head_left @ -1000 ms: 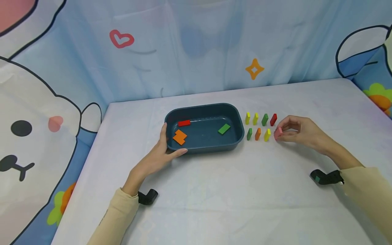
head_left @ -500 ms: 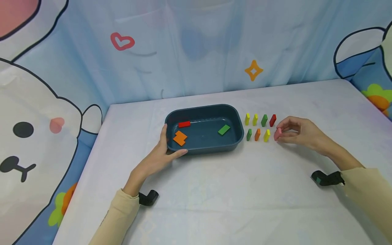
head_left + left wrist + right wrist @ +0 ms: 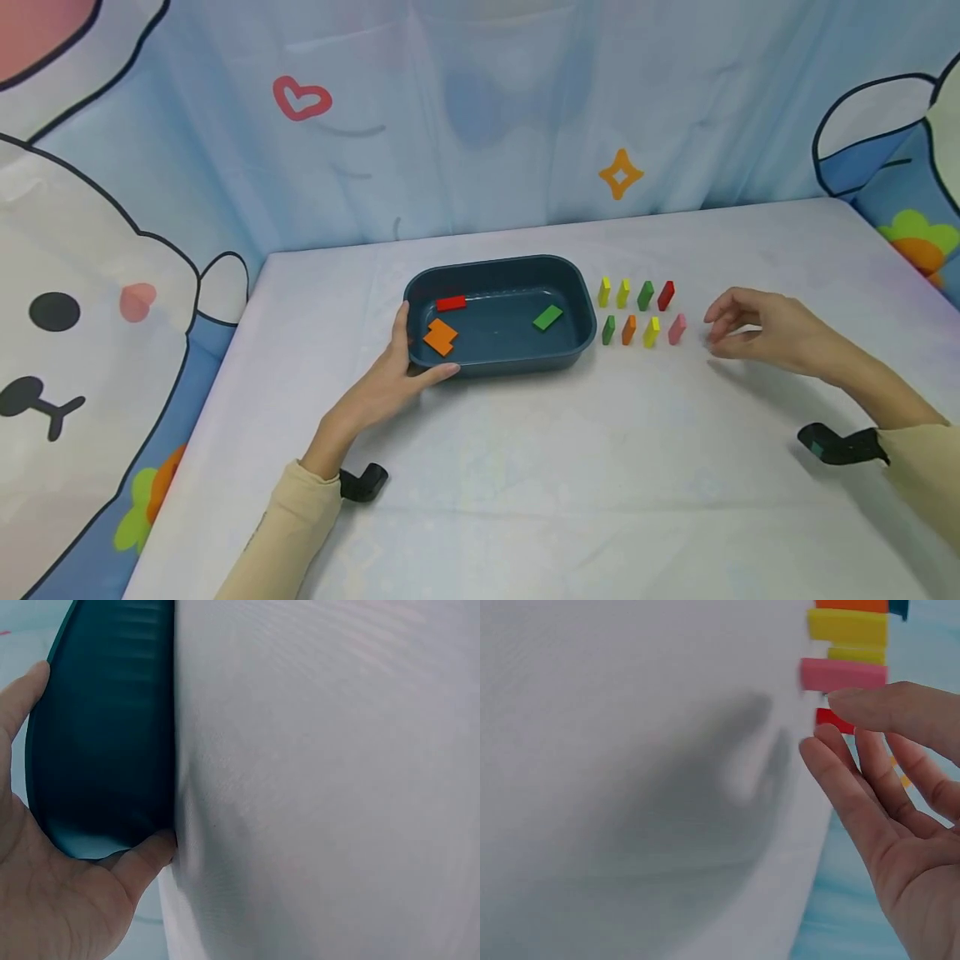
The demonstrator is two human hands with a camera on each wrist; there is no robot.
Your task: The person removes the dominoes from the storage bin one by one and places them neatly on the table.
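A dark teal plastic tub [image 3: 517, 364] sits on the table. My left hand [image 3: 382, 379] holds its near left corner, fingers along the left end and thumb against the front wall. In the left wrist view the thumb [image 3: 146, 862] presses low on the tub wall [image 3: 105, 742]. To the tub's right, small blocks stand upright in two rows. A pink block [image 3: 677, 329] ends the near row, beside a yellow block [image 3: 652, 332]; a red block [image 3: 666, 296] ends the far row. My right hand [image 3: 772, 329] hovers just right of the pink block, fingers loosely bent, holding nothing.
Inside the tub lie a red block [image 3: 452, 303], a green block [image 3: 547, 317] and touching orange blocks [image 3: 440, 336]. Other standing blocks include an orange block [image 3: 628, 330] and a green block [image 3: 646, 296]. A printed curtain [image 3: 487, 167] hangs behind the table.
My right hand has let go of the pink block, which stands at the end of the near row, and has moved away to the right. The left hand stays on the tub.
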